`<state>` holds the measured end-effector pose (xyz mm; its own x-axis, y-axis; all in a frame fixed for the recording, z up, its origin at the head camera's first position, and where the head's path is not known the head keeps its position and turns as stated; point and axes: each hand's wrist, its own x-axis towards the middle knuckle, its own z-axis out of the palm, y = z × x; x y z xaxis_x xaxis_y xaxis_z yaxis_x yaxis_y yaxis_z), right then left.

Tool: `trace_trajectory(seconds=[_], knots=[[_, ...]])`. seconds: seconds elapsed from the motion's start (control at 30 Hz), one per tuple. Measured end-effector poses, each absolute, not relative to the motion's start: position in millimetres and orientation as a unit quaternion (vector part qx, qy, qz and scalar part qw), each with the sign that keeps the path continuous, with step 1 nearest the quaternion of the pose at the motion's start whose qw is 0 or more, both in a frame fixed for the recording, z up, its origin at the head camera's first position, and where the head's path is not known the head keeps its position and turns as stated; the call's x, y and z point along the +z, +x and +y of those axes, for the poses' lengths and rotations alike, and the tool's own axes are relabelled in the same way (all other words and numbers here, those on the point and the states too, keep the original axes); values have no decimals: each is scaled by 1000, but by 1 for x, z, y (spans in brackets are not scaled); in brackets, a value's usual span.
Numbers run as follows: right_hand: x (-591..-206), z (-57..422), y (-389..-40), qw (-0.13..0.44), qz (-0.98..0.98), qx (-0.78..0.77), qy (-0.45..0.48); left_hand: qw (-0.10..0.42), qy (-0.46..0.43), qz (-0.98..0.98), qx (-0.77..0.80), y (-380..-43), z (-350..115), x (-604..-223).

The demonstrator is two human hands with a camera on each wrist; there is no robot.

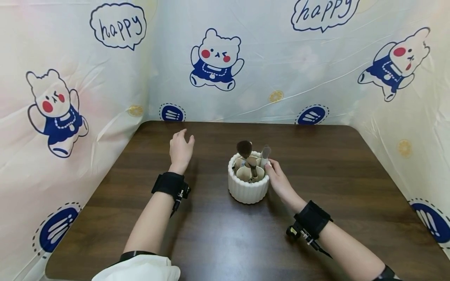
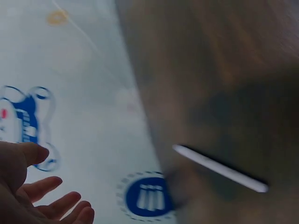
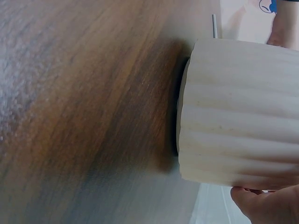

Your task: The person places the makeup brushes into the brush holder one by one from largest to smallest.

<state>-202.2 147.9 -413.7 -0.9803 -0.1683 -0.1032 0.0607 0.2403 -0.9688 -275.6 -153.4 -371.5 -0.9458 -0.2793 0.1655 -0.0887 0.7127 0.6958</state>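
Observation:
A white ribbed makeup brush holder [image 1: 248, 189] stands upright on the table, divided inside into round compartments. Several brushes stand in it, among them a big dark-bristled makeup brush [image 1: 244, 148]. My right hand [image 1: 281, 183] grips the holder's right side near the rim; in the right wrist view the thumb [image 3: 247, 198] lies against the ribbed wall. Over the far left part of the table my left hand [image 1: 181, 150] is held with loosely bent fingers and nothing in them. A slim white stick, tapered at one end [image 2: 219, 168], lies on the tabletop near that hand.
The dark brown wooden table [image 1: 218, 242] has rounded far corners. A patterned cloth with bears [image 1: 216, 58] hangs close along its back and sides. Both wrists wear black straps with small cameras [image 1: 170, 185].

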Motion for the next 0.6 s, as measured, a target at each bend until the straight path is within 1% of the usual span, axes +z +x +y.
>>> trace_trajectory(seconds=[0.27,0.6], knots=[[-414,147,-203,92,776,-623,-33,68,124,-949,-283,-288,-168,-406],[-413,149,-203,88,777,-622,-36,25,159,-952,-260,-292,-179,-439]])
